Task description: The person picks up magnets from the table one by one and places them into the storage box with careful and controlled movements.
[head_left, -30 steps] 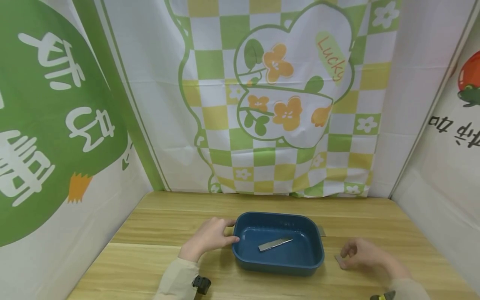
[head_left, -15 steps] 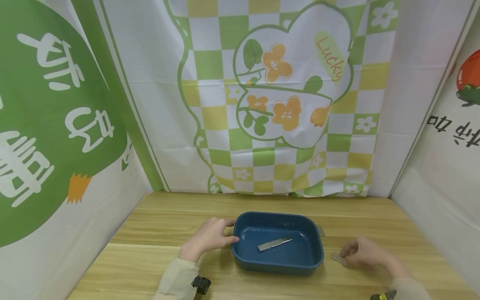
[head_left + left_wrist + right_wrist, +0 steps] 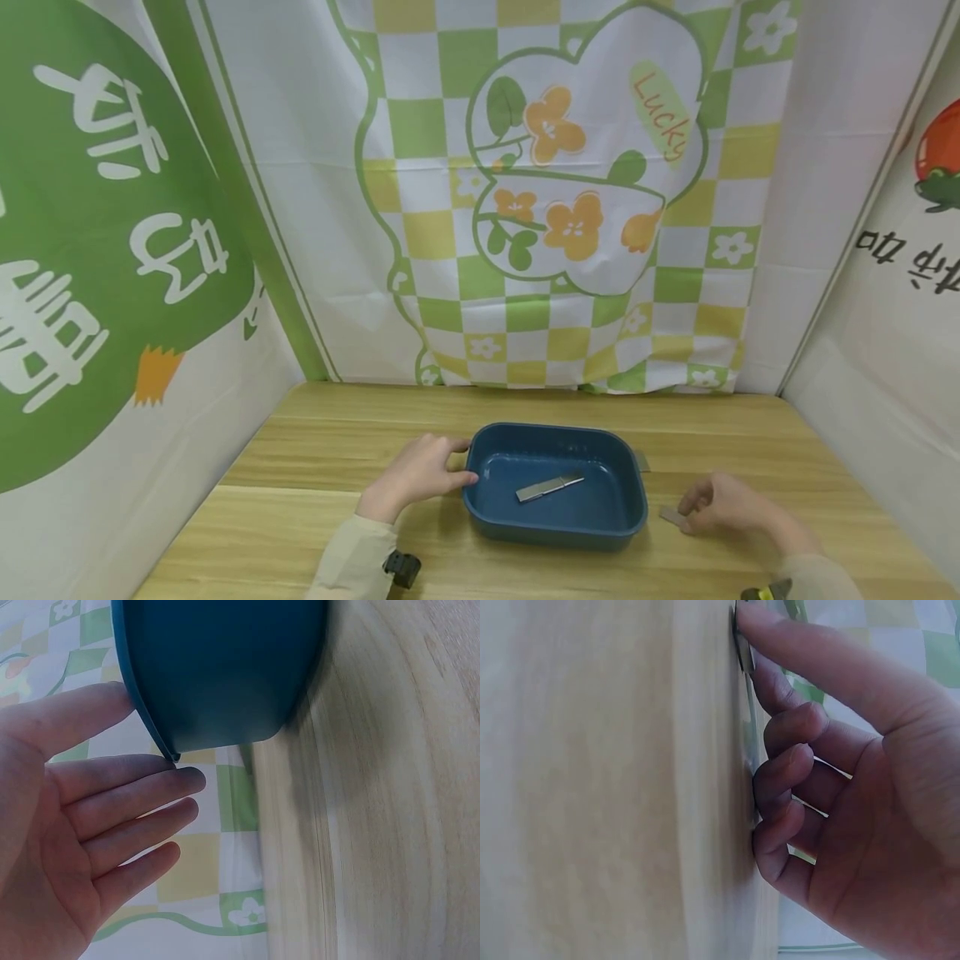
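Observation:
A dark blue rectangular box without a lid stands on the table. My left hand rests at its left end, with thumb and index fingertip touching the rim and the fingers fairly straight; the left wrist view shows the other fingers apart from the wall. Inside the box lie slim silver metal pieces, overlapping. Right of the box, my right hand pinches a small flat silver-grey piece low at the tabletop, its other fingers curled. The piece's exact kind is too small to tell.
Another flat grey piece lies just beyond the box's right end, partly hidden by it. The wooden table meets a patterned cloth at the back. White printed panels flank both sides.
The small piece in my right hand has turned and shifted slightly left towards the box. My left hand and the box stay in place.

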The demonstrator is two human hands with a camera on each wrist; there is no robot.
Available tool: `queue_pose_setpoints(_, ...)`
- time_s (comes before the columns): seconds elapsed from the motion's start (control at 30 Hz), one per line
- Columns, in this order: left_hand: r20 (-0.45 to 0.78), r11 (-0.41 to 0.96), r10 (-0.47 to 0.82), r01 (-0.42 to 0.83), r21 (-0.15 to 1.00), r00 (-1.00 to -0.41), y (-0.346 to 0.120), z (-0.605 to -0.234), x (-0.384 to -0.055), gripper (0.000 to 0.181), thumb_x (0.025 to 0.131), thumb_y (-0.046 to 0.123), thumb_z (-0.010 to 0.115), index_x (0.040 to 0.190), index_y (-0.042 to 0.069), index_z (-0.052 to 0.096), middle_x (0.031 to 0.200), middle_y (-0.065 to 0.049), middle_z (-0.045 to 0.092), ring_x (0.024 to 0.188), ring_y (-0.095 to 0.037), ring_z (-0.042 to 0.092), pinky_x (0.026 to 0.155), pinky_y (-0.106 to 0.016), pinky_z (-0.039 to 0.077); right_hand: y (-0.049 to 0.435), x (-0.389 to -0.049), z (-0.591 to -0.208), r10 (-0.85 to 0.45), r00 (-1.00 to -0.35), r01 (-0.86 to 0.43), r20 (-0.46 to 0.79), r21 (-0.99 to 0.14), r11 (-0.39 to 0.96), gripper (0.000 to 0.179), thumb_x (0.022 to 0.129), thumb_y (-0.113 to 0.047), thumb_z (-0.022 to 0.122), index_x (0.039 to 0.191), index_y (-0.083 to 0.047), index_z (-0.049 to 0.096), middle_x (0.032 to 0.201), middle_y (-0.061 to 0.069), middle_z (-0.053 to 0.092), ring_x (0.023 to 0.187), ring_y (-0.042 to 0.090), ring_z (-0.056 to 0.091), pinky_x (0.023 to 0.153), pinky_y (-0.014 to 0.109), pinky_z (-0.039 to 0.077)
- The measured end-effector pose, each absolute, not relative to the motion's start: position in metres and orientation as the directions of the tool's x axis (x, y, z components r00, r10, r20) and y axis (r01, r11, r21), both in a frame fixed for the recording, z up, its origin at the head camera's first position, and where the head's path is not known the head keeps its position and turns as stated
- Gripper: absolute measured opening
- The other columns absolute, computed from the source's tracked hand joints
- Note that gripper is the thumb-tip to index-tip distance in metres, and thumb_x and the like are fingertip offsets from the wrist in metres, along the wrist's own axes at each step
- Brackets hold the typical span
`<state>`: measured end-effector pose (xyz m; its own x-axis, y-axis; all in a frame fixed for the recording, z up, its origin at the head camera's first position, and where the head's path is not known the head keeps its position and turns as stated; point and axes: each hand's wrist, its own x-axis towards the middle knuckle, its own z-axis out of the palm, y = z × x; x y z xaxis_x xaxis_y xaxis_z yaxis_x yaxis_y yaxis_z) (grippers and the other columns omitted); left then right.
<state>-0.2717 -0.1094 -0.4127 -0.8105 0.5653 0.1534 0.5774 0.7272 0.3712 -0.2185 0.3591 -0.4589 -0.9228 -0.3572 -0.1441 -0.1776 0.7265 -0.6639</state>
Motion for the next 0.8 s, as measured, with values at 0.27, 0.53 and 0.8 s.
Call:
queue_pose_setpoints(0.27,0.153,0.732,0.564,0.577,0.363,-0.812,-0.109,-0.4135,-0.2725,0.053,0.084,0.036,0.071,0.124,0.003,0.061,0.121,-0.013,0.065,0.108,-0.03,0.064,0.088,-0.045,0.053,0.3617,-0.2204,-0.4629,-0.384,-0.918,-0.225,-0.095,-0.675,0.703,0.022,0.073,-0.023,0.078,0.09,-0.009,0.072,0.079,-0.002,0.061,0.071,0.003,0.049,0.061,0.02,0.04)
queue_pose_setpoints(0.53,0.15,0.735,0.563,0.576,0.358,-0.813,-0.1089,-0.4138,-0.2727,0.053,0.084,0.037,0.071,0.124,0.003,0.062,0.12,-0.012,0.066,0.107,-0.029,0.064,0.088,-0.044,0.053,0.3643,-0.2211,-0.4645,-0.392,-0.915,-0.221,-0.095,-0.693,0.686,0.02,0.074,-0.021,0.076,0.091,-0.009,0.072,0.083,0.0,0.062,0.074,0.004,0.049,0.064,0.021,0.04)
queue_pose_setpoints(0.8,0.144,0.737,0.559,0.569,0.365,-0.816,-0.1091,-0.4134,-0.2723,0.054,0.084,0.037,0.07,0.125,0.003,0.062,0.12,-0.013,0.066,0.106,-0.029,0.065,0.086,-0.044,0.054,0.3663,-0.2226,-0.4661,-0.408,-0.909,-0.215,-0.089,-0.738,0.639,0.02,0.076,-0.018,0.075,0.093,-0.007,0.073,0.08,-0.001,0.062,0.071,0.003,0.05,0.061,0.021,0.04)
